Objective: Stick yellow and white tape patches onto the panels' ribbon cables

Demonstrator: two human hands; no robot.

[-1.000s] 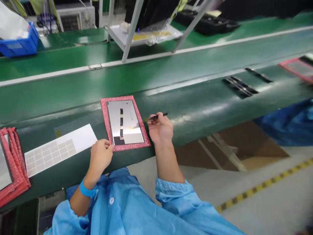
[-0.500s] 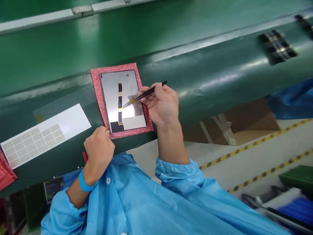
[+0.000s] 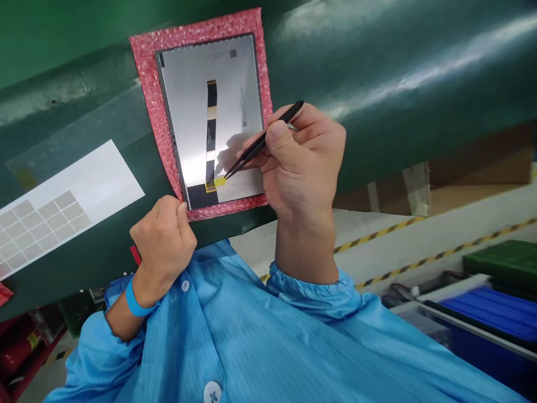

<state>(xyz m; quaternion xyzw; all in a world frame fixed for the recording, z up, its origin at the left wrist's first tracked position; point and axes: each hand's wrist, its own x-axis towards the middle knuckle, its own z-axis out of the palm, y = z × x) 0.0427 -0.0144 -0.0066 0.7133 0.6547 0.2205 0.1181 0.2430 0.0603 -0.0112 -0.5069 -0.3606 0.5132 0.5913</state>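
A silvery display panel [image 3: 188, 123] lies on a pink bubble-wrap sheet [image 3: 145, 73], with a dark flex cable [image 3: 211, 134] running down its middle. My right hand [image 3: 304, 159] holds black tweezers [image 3: 255, 146] above the panel's lower right. Their tips touch or nearly touch a small yellow tape piece [image 3: 220, 182] beside the cable's lower end. At the wrap's lower left corner, my left hand [image 3: 165, 238] is closed with thumb and fingers pressed on the wrap's edge.
A white sheet with grey rectangular labels [image 3: 117, 179] lies left on the green mat [image 3: 104, 235]. Beyond it is a clear film [image 3: 84, 126]. Cardboard [image 3: 478, 157] and a blue crate [image 3: 495, 313] stand right, below the table's level.
The view has come closer to the panel. The tweezers and yellow tape have moved down to the cable's lower end. My left hand stays at the wrap's corner.
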